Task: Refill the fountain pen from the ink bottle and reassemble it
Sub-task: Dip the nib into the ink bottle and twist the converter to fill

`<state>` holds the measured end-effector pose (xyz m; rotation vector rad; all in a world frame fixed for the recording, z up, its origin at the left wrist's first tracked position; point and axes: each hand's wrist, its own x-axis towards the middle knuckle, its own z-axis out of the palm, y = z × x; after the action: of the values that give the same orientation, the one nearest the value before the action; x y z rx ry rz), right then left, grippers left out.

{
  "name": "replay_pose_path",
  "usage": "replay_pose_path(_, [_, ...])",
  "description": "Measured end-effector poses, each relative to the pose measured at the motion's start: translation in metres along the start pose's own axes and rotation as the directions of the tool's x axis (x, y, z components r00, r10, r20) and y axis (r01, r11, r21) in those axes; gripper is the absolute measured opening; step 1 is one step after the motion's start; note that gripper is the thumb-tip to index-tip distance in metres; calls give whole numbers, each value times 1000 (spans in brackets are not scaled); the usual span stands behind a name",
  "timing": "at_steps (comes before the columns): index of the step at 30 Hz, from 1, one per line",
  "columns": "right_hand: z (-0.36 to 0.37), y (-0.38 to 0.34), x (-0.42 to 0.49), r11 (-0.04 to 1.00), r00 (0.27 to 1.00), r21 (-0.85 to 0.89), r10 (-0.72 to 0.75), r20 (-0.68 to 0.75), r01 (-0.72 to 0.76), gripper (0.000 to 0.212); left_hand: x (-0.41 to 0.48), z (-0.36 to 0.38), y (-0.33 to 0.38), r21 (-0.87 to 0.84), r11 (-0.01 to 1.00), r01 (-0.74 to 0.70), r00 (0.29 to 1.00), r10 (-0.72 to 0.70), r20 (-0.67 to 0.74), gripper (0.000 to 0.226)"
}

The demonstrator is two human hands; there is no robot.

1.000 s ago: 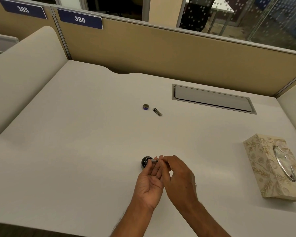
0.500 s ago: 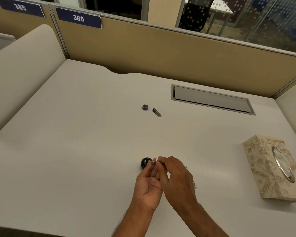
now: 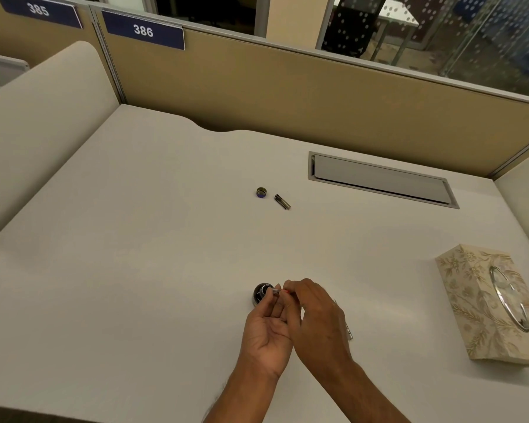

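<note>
Near the front edge of the white surface (image 3: pixel 135 270), both hands work close together over a small dark ink bottle (image 3: pixel 260 294) that stands open. The left hand (image 3: pixel 268 329) is palm-up, its grip pinched closed on the near end of a slim clear pen part (image 3: pixel 275 290), apparently the converter or ink section; its tip sits at or just over the bottle mouth, though whether it is dipped cannot be told. The right hand (image 3: pixel 313 317) also has its grip closed on that part, fingertips at a small red spot on its back end, probably the filling knob.

The main risk, as I judge it, is the bottle: it is small, uncapped and touching or nearly touching the left fingers, so a sideways nudge while twisting could tip it and spill ink across the pale surface. A second risk is lifting the tip clear of the ink while drawing, which would pull air instead. Ink drips on withdrawal are likely too.

Farther back, well apart from the hands, lie the bottle cap (image 3: pixel 261 192), open side up with a blue-violet rim, and just beside it on the right a short dark pen piece (image 3: pixel 282 201). Behind the right wrist, another slim metallic pen piece (image 3: pixel 348 331) rests on the surface, mostly hidden. How much ink the bottle holds cannot be seen.

At far right stands a floral tissue box (image 3: pixel 471 300); no tissue shows at its opening.
</note>
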<state>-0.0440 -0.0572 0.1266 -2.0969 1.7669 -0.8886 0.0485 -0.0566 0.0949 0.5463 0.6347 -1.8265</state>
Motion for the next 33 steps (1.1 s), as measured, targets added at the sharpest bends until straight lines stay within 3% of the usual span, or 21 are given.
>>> replay_pose_path(19, [3,3,1,1000,1000,4,6,6,-6,6,4,4,-3,-3,1000,-14,999,14,-31,33])
replay_pose_path(27, [3,2,2,1000,1000,-7,-1,-3,1,8,1,7,-3,-24,1000,-15,999,14,-37,52])
replay_pose_path(33, [3,2,3,999,1000,-41,-9,-8,9,10,0,8,-2,-22,1000,-14,999,13,-39,32])
